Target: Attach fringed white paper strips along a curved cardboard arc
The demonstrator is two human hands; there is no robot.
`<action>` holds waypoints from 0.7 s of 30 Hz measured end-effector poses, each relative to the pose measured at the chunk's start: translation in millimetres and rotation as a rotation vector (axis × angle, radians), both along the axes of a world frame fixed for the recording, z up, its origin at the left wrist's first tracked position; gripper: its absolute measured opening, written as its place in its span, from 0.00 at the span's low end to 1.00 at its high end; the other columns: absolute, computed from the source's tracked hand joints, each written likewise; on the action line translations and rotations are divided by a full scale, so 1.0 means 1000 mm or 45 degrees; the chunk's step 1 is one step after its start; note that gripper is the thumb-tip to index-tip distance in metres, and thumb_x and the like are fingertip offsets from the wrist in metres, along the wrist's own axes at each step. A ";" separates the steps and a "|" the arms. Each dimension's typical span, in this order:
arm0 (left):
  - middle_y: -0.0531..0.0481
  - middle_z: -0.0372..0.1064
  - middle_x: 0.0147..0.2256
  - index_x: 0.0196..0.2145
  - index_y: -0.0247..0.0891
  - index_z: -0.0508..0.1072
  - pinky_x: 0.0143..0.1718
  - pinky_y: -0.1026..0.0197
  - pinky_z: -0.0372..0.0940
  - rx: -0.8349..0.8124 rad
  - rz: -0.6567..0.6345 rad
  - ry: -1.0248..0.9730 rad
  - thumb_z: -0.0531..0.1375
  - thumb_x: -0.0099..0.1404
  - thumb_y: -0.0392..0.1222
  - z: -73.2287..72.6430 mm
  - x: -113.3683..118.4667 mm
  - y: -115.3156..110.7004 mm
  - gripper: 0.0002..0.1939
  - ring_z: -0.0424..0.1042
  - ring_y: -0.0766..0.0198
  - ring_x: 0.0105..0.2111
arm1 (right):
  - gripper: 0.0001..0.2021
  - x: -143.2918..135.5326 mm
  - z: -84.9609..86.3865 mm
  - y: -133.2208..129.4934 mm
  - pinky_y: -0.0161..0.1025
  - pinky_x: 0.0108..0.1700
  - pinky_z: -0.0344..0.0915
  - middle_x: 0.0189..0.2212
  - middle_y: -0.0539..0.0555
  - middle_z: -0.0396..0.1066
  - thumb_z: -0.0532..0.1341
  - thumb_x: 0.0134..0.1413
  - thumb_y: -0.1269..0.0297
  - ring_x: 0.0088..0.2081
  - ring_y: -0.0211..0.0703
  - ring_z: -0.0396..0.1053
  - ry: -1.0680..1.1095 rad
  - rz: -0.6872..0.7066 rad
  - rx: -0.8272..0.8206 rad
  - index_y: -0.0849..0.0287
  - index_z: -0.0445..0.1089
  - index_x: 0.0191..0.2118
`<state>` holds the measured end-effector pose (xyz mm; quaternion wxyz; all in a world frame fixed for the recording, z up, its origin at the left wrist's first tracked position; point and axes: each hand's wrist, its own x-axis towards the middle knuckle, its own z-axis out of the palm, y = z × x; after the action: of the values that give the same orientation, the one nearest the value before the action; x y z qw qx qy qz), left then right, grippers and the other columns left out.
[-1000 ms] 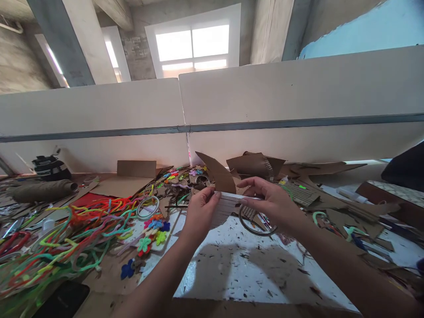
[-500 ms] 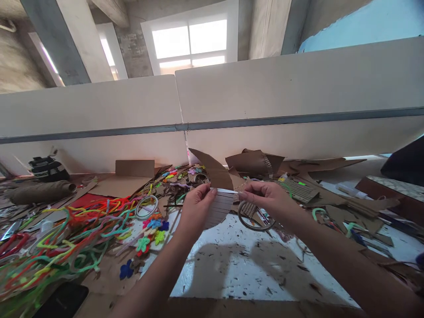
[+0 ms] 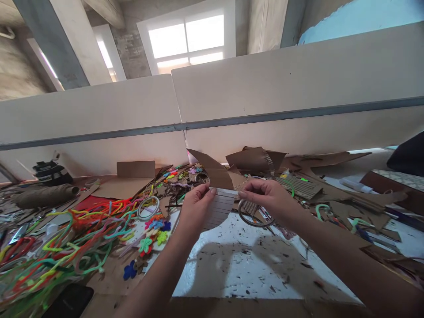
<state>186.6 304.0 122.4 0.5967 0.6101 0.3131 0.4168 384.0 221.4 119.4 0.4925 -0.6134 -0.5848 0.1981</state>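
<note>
A small piece of lined paper with a rounded lower edge hangs over the middle of the table. My left hand pinches its upper left corner between thumb and fingers. The upper right corner is pinched by my right hand, so the top edge is stretched between both hands. Below the right hand is a grey-brown ring, partly covered by that hand. Just behind the paper stands a curved brown cardboard piece.
Colourful pipe cleaners are heaped at left, beside felt-like flowers and a white ring. A dark phone lies front left. Cardboard scraps spread at right. The white table surface is littered with small dark bits. A pale partition rises behind.
The camera view has tilted slightly. Both hands keep their pinch on the lined paper, whose top edge now looks a little broader.
</note>
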 end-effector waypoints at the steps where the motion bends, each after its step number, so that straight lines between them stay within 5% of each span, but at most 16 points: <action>1: 0.49 0.78 0.34 0.35 0.37 0.81 0.33 0.62 0.60 -0.009 0.002 -0.001 0.68 0.55 0.52 0.000 0.000 0.000 0.16 0.69 0.62 0.31 | 0.16 0.000 0.000 0.000 0.40 0.32 0.60 0.25 0.52 0.73 0.65 0.55 0.49 0.30 0.44 0.66 -0.008 -0.001 0.001 0.57 0.77 0.27; 17: 0.49 0.77 0.32 0.35 0.36 0.82 0.31 0.62 0.59 -0.086 0.002 -0.008 0.68 0.53 0.50 0.004 0.000 -0.004 0.16 0.67 0.63 0.28 | 0.17 0.001 -0.005 0.002 0.37 0.26 0.54 0.22 0.49 0.67 0.66 0.54 0.48 0.25 0.40 0.60 0.009 0.010 -0.032 0.58 0.78 0.28; 21: 0.48 0.77 0.32 0.35 0.37 0.82 0.31 0.62 0.60 -0.075 -0.016 -0.005 0.68 0.53 0.50 0.005 0.000 -0.004 0.15 0.68 0.63 0.29 | 0.16 0.001 -0.004 0.002 0.39 0.30 0.58 0.26 0.52 0.72 0.65 0.54 0.49 0.29 0.44 0.66 -0.002 0.027 -0.026 0.57 0.78 0.28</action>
<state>186.1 300.4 127.2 0.6177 0.5935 0.3200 0.4048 385.0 223.9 115.2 0.4837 -0.6124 -0.5896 0.2085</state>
